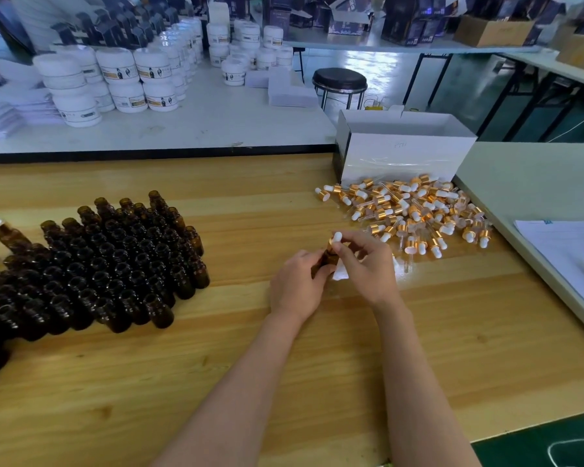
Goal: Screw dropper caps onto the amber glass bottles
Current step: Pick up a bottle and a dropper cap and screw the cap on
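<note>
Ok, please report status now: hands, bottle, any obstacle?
Left hand grips amber bottle. Right hand pinches dropper cap on its neck. No obstacle seen.

At the middle of the wooden bench (284, 365), the left hand (295, 281) grips an amber bottle (327, 258), mostly hidden by the fingers; the right hand (368, 264) pinches the dropper cap (336, 238) sitting on its neck, white bulb tilted toward 11 o'clock; from the hands, a dense cluster of open bottles (115, 264) stands at 9 o'clock, and one capped bottle (0, 227) stands beyond it at the frame edge; a loose pile of caps (415, 214) lies at 2 o'clock, touching an open white box (405, 153) behind it; papers (567, 251) lie at 3 o'clock; white jars (115, 79) are stacked at 11 o'clock; a dark stool (339, 84) stands at 12 o'clock.
</note>
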